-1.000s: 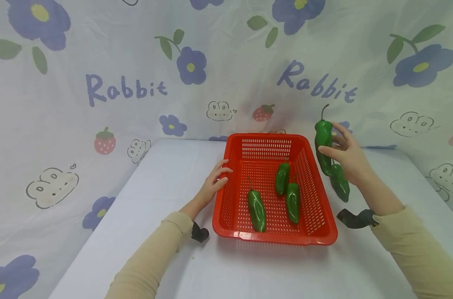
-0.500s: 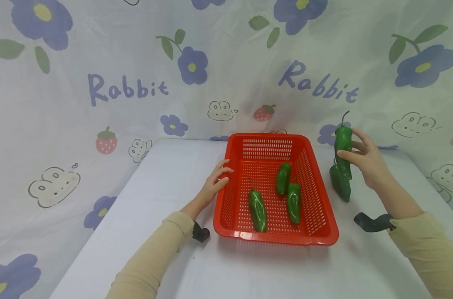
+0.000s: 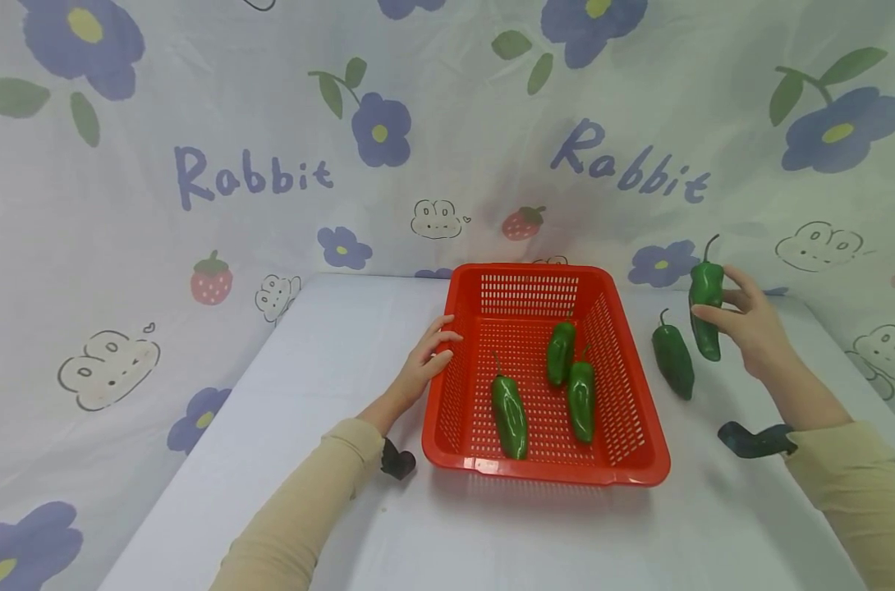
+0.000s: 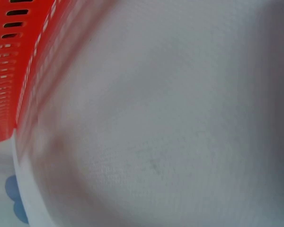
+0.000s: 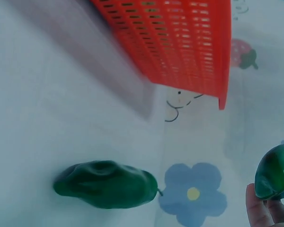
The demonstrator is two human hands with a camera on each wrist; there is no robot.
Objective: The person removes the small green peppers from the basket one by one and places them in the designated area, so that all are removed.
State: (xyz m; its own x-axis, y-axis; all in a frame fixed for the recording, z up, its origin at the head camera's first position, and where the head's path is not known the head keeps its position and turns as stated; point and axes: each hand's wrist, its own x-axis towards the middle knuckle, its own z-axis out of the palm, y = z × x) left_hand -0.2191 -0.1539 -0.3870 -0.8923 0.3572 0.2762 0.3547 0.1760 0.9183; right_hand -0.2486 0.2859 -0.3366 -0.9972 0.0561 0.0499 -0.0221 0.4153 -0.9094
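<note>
My right hand (image 3: 746, 322) pinches a green pepper (image 3: 706, 308) between thumb and fingers, its stem pointing up, above the table to the right of the basket. A second green pepper (image 3: 672, 361) lies on the table between that hand and the red plastic basket (image 3: 543, 471). In the right wrist view the held pepper (image 5: 274, 171) shows at the right edge, with fingertips under it. My left hand (image 3: 423, 361) rests on the basket's left rim, fingers over the edge. Inside the basket lie three more peppers, one at the left (image 3: 510, 417) and two at the right (image 3: 581, 400).
A white cloth covers the table (image 3: 329, 345). Behind it hangs a printed curtain (image 3: 433, 123) with flowers, rabbits and strawberries. The basket's perforated side wall (image 5: 180, 42) stands up beside the table pepper in the right wrist view.
My right hand has carried its pepper to the right, away from the basket, and slightly lower. The table pepper it overlapped now shows whole. My left hand stays on the rim.
</note>
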